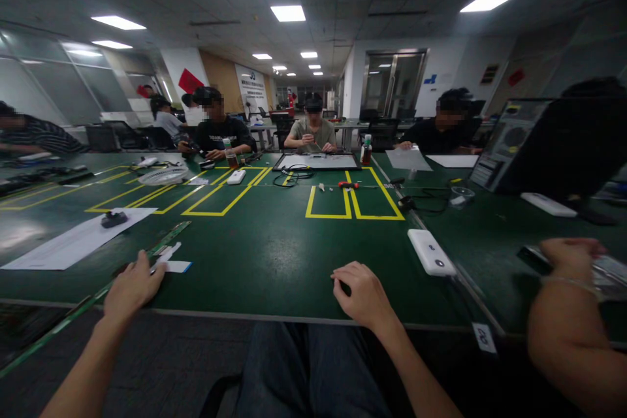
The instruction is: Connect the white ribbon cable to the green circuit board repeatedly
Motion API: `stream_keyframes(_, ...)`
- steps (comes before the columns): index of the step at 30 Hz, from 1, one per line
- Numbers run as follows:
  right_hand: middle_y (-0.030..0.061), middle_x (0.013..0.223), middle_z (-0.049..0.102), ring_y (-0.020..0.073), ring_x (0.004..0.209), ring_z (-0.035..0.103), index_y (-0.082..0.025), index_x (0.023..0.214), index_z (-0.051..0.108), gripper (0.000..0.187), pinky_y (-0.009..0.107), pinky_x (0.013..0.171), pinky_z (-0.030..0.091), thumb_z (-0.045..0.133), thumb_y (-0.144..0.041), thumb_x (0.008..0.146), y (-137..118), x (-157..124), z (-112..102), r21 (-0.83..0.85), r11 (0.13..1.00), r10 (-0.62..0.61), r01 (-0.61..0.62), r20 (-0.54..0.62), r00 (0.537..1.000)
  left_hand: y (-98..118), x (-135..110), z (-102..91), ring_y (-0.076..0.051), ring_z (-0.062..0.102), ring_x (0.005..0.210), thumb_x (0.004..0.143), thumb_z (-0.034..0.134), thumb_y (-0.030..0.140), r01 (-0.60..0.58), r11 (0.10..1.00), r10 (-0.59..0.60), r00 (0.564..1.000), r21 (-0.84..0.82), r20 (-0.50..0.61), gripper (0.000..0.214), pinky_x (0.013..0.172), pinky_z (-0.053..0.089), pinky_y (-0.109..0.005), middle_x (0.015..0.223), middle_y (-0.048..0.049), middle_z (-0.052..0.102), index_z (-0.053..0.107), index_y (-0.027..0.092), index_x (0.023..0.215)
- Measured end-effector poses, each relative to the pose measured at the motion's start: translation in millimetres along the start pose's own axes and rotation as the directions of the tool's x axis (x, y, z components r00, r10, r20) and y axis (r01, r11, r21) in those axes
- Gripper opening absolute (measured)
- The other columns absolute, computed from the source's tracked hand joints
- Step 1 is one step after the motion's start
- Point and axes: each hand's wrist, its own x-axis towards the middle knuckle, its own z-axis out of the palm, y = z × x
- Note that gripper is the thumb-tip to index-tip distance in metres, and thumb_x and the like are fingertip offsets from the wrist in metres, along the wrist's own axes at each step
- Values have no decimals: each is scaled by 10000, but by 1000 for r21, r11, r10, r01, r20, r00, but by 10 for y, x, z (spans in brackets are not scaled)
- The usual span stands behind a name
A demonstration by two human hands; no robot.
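- From my remote seat, I see the left hand [134, 284] bent over a long, narrow, green circuit-board strip [171, 235]. I cannot tell whether it grips the strip or only presses on it, as the palm hides the underside.
- The strip slants across the near edge of a dark green tabletop [274, 268], its near end out past that edge. If the left hand eased off, I judge the overhang could tip it toward the floor; pressing down at the edge might flex or crack it.
- Just beside the strip, near the left thumb, lies a thin white film piece with a blue edge [177, 266]. A sideways drag of the thumb could crease or tear it.
- The right hand [362, 290] is well to the right of the strip, loosely curled and half open, with nothing visible in it. From there it lends no support, so a slip would be hard to catch.
- Left of the strip's far end, a white paper sheet [59, 245] bears a small dark-grey object [113, 219]. Swinging the strip that way might knock it.
- Far right of the strip, beyond a white rounded plastic box [422, 243], a neighbour's bare forearm [563, 300] reaches in; a wide right-hand sweep could bump it.
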Motion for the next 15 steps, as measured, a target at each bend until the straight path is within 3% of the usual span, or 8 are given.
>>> stream_keyframes(5,27,1055,776,207,1008,663,-234,1047,759,226,349,946,512,588,-132,940,3,8,7,-8,1000,12,-12,5,1000,-69,71,65,-425,343,1518,1044,127,508,-60,998,59,998,5,38,815,1176,321,-486,1627,-303,347,161,-71,1616)
stream_keyframes(10,36,1085,775,218,1032,664,-242,1075,765,250,358,961,518,595,-126,932,16,8,14,-18,1000,6,-6,4,1000,-79,67,97,-389,291,1550,1048,107,468,-72,997,72,997,13,34,773,1210,273,-511,1664,-240,316,173,-36,1630)
stream_keyframes(15,33,1093,772,213,1036,659,-236,1087,763,249,355,964,518,590,-132,942,13,9,9,-11,1000,11,-11,13,1000,-84,67,135,-431,305,1536,1040,177,510,-99,995,99,995,9,-8,771,1183,301,-578,1660,-255,310,268,12,1623)
